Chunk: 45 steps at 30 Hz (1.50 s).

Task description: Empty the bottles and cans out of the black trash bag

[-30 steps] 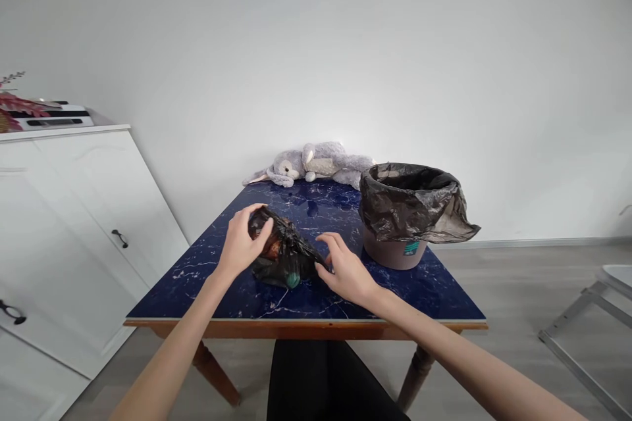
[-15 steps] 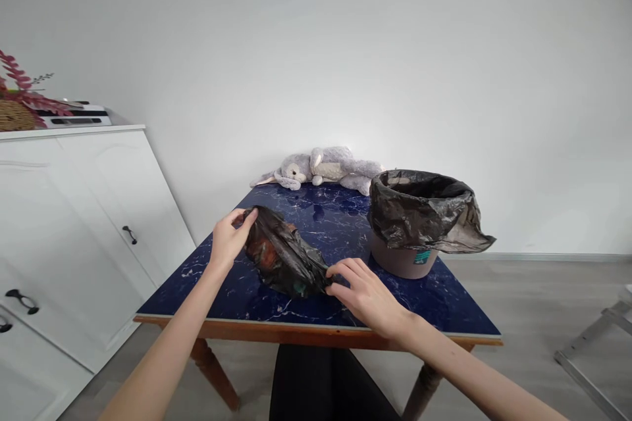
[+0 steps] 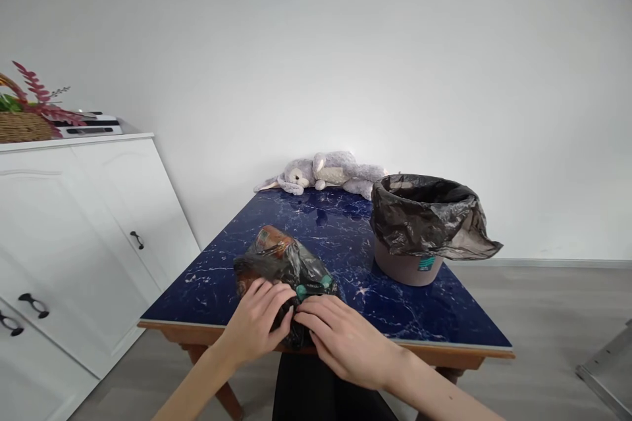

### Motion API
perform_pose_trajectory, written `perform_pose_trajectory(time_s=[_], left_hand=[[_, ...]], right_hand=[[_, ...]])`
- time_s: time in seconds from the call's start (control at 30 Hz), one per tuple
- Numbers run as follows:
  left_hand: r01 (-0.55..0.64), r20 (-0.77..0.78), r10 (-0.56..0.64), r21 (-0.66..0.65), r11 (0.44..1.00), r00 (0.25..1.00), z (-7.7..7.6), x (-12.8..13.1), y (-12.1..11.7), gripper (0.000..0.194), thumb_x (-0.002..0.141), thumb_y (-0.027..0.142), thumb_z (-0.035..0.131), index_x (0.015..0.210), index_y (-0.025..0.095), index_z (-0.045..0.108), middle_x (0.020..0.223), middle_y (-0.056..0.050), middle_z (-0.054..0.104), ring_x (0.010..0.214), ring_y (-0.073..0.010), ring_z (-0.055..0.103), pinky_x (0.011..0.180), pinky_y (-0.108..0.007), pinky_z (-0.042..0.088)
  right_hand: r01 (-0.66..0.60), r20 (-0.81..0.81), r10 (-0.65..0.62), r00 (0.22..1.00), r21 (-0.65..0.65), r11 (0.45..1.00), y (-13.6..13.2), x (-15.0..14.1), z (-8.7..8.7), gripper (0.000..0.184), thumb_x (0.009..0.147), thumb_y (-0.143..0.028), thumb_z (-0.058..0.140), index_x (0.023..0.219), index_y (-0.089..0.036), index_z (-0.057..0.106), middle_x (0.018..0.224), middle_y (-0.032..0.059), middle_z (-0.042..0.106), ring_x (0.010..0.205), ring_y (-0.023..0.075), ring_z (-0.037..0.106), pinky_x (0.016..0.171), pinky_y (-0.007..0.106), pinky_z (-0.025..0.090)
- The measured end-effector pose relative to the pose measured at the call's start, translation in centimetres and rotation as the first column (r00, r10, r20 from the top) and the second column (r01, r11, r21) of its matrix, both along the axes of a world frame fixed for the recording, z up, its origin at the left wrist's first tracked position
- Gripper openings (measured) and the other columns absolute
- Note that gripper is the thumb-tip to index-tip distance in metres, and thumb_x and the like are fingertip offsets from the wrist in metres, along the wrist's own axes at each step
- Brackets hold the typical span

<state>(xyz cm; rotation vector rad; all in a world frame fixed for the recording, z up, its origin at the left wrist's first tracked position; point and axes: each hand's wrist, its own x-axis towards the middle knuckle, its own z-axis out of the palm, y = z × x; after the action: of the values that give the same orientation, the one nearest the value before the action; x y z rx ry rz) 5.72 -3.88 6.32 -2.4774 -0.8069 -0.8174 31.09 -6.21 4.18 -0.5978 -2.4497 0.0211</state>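
A black plastic bag [image 3: 291, 263] lies near the front edge of the blue marbled table [image 3: 232, 240]. Orange-brown and green contents show through its thin film; their kind I cannot make out. My left hand [image 3: 259, 319] pinches the gathered near side of the bag between thumb and fingers. Right beside it, my right hand [image 3: 345, 339] has its fingers closed on the same bunched plastic. The two hands almost touch. Part of the gathered film is hidden beneath the fingers.
A bin [image 3: 407, 268] with a black liner [image 3: 429, 227] folded over its rim stands at the table's right. A grey plush rabbit [image 3: 328, 171] lies along the back by the wall. White cabinets [image 3: 93, 210] are on the left, with a wicker basket [image 3: 24, 126] on top.
Both hands have come together at the bag's near side, the left moving right and towards me. Its film is now gathered between them, and more of the contents shows through.
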Motion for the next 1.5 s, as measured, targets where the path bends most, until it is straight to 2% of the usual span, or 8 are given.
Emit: perform_pose_trajectory(time_s=[0.3,0.47,0.6,0.73,0.9,1.1,1.23,1.5], left_hand=[[-0.117,-0.025,0.12,0.105,0.988,0.992,-2.3,-5.4,-0.3,0.026,0.098,0.011,0.059,0.077,0.022,0.071,0.073,-0.002,0.077,0.08,-0.0236,0.071,0.097,-0.05,0.048],[-0.293,-0.091,0.307,0.135,0.946,0.947,-3.2,-9.2,-0.4,0.023,0.1,0.023,0.055,0.088,0.019,0.074,0.077,-0.01,0.077,0.092,-0.033,0.072,0.098,-0.056,0.048],[-0.457,-0.065,0.454,-0.049,0.888,0.889,-4.7,-10.4,0.9,0.025,0.101,0.026,0.046,0.093,0.019,0.069,0.072,-0.008,0.075,0.081,-0.031,0.073,0.095,-0.054,0.049],[-0.493,0.003,0.506,-0.215,0.843,0.863,-5.2,-9.8,2.3,0.022,0.1,0.03,0.045,0.094,0.02,0.063,0.076,-0.008,0.075,0.077,-0.0291,0.073,0.099,-0.055,0.047],[-0.531,0.165,0.549,-0.141,0.836,0.82,-3.9,-7.2,2.5,0.021,0.099,0.034,0.049,0.103,0.018,0.062,0.094,-0.014,0.07,0.093,-0.0334,0.067,0.094,-0.053,0.048],[-0.431,0.207,0.428,-0.032,0.902,0.88,-4.5,-3.6,0.3,0.021,0.098,0.015,0.045,0.107,0.019,0.063,0.107,-0.014,0.065,0.107,-0.0339,0.061,0.093,-0.05,0.049],[-0.267,0.158,0.281,-0.102,0.958,0.947,-5.0,-2.6,-0.3,0.04,0.1,0.005,0.037,0.123,0.023,0.065,0.109,-0.011,0.067,0.107,-0.0291,0.062,0.094,-0.045,0.051],[-0.29,0.167,0.324,-0.2,0.936,0.931,-2.6,-1.7,0.8,0.064,0.107,0.014,0.036,0.167,0.032,0.026,0.137,-0.014,0.061,0.126,-0.0305,0.059,0.104,-0.045,0.051]], right_hand=[[0.222,0.14,-0.231,0.963,0.076,0.972,2.5,-1.9,-2.2,0.035,0.111,-0.042,0.046,0.121,-0.019,0.07,0.111,0.0108,0.068,0.117,0.0309,0.058,0.103,0.049,0.049],[0.258,0.154,-0.272,0.95,0.105,0.96,1.9,-1.1,-1.7,0.037,0.112,-0.041,0.043,0.11,-0.02,0.074,0.1,0.0088,0.063,0.1,0.0272,0.055,0.099,0.048,0.047],[0.233,0.153,-0.256,0.955,0.151,0.961,1.4,-0.4,-1.8,0.035,0.111,-0.039,0.044,0.118,-0.019,0.073,0.099,0.0086,0.064,0.101,0.0276,0.054,0.105,0.05,0.044],[0.245,0.171,-0.282,0.944,0.208,0.947,0.6,-0.3,-2.1,0.03,0.109,-0.034,0.051,0.111,-0.016,0.074,0.091,0.0084,0.066,0.1,0.0283,0.057,0.109,0.05,0.042],[0.281,0.147,-0.302,0.942,0.153,0.948,-0.7,-0.8,-1.0,0.029,0.108,-0.03,0.053,0.089,-0.018,0.072,0.083,0.0069,0.064,0.091,0.0267,0.059,0.098,0.049,0.049],[-0.031,-0.049,0.026,0.998,-0.095,0.995,-0.3,-1.6,0.4,0.032,0.111,-0.021,0.043,0.136,-0.019,0.063,0.122,0.0097,0.07,0.112,0.0228,0.064,0.096,0.035,0.054],[-0.129,0.057,0.138,0.989,-0.15,0.98,1.1,-2.3,-0.5,0.038,0.108,-0.015,0.041,0.141,-0.017,0.06,0.135,0.0087,0.07,0.124,0.0227,0.065,0.106,0.035,0.054],[0.155,0.125,-0.155,0.98,0.01,0.988,1.4,-2.5,-2.3,0.038,0.111,-0.026,0.041,0.143,-0.016,0.061,0.167,0.0185,0.041,0.152,0.0358,0.043,0.115,0.053,0.051]])
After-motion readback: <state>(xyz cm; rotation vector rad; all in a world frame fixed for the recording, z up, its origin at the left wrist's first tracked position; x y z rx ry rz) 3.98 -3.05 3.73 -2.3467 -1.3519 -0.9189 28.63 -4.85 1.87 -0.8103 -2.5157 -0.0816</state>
